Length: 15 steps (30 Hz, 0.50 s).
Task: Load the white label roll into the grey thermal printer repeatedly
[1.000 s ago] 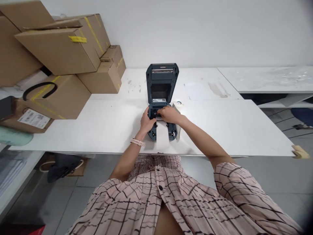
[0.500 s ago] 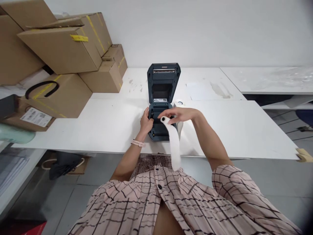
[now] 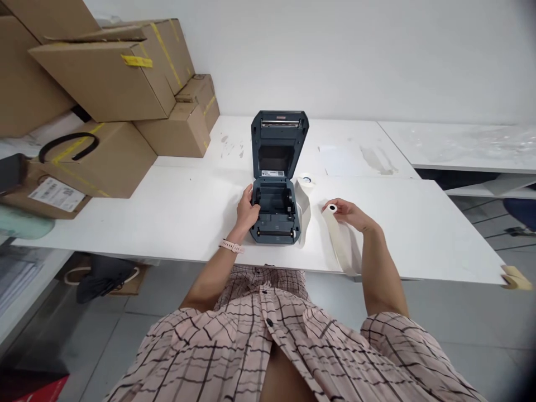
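A dark label printer (image 3: pixel 275 226) stands on the white table with its lid (image 3: pixel 279 139) tipped up and its roll bay showing. My left hand (image 3: pixel 246 212) is closed on the printer's left edge, thumb over the rim. To the right of the printer, my right hand (image 3: pixel 353 215) has its fingers closed around a small roll of white label paper (image 3: pixel 331 209). A loose strip (image 3: pixel 341 245) hangs from that roll toward the table's front edge. Another paper roll (image 3: pixel 307 181) rests just beside the printer, its strip (image 3: pixel 305 220) trailing along the printer's right side.
Cardboard boxes (image 3: pixel 109 84) are stacked at the back left against the wall. A black curved strap (image 3: pixel 69 142) lies over one box. A thin sheet (image 3: pixel 337 162) lies on the table (image 3: pixel 419 234) behind my right hand. Yellowish tape (image 3: pixel 516 277) sticks to the table's right corner.
My right hand has moved right, away from over the printer, carrying the paper roll with its strip. The printer's bay is now uncovered. My left hand stays on the printer's edge.
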Each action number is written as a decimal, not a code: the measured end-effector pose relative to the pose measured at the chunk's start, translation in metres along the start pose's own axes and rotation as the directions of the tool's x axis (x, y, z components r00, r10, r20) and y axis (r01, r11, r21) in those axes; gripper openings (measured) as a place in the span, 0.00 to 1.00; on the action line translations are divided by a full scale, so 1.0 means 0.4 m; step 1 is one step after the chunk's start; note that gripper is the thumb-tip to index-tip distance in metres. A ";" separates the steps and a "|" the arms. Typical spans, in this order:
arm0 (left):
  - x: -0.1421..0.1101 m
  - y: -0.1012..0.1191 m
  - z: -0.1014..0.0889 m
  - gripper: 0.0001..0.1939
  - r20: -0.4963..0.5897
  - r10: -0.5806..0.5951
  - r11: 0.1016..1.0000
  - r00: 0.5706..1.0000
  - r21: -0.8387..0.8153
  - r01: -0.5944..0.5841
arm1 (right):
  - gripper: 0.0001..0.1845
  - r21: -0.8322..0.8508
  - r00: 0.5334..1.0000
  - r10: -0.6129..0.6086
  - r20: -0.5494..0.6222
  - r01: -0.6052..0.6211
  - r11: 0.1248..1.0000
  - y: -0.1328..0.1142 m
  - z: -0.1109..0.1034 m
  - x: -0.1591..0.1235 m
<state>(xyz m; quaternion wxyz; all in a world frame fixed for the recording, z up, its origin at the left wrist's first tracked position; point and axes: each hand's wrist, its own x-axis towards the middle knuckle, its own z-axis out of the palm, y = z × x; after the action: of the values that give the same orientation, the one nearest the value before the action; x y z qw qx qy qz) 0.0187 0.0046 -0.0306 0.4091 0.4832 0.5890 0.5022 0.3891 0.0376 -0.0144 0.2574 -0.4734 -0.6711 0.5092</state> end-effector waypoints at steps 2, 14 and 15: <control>0.000 -0.002 0.001 0.45 -0.001 -0.001 1.000 1.000 -0.002 0.001 | 0.24 0.020 1.000 -0.018 0.021 0.018 1.000 0.011 -0.004 0.006; 0.004 -0.012 0.002 0.46 0.001 -0.004 1.000 1.000 0.007 0.004 | 0.47 -0.054 0.997 0.020 -0.075 -0.024 0.998 -0.080 -0.005 0.237; 0.005 -0.014 0.002 0.46 0.001 0.013 1.000 1.000 0.013 -0.013 | 0.46 -0.072 0.997 0.047 -0.068 -0.052 0.996 -0.087 0.011 0.266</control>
<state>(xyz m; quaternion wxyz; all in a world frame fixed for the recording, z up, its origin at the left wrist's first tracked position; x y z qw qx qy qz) 0.0184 0.0065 -0.0362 0.4029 0.4899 0.5889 0.5009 0.3278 0.1299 0.0020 0.2493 -0.5156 -0.6688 0.4741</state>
